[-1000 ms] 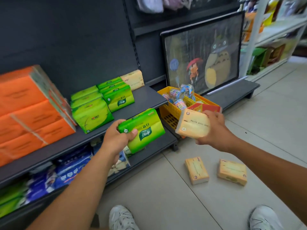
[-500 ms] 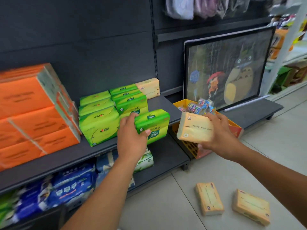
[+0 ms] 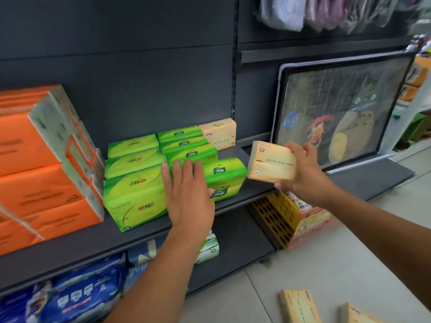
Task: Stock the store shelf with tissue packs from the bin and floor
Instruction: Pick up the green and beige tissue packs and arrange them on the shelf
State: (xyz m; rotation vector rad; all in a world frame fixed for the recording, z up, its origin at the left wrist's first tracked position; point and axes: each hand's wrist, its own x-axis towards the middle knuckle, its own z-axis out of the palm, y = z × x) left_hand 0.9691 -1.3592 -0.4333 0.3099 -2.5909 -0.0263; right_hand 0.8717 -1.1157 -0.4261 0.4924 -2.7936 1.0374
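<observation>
Under my left hand (image 3: 190, 197), on the shelf (image 3: 93, 243): one green pack (image 3: 224, 173), my fingers straight and flat against its front. Left of that hand: a green stack (image 3: 135, 194), then orange packs (image 3: 35, 183). In my right hand (image 3: 302, 170): one beige pack (image 3: 270, 162), gripped between thumb and curled fingers, held in the air just right of the green pack. Below that hand: yellow bin (image 3: 272, 217). Nearer me, on the floor: two loose packs (image 3: 299, 306), lying flat.
</observation>
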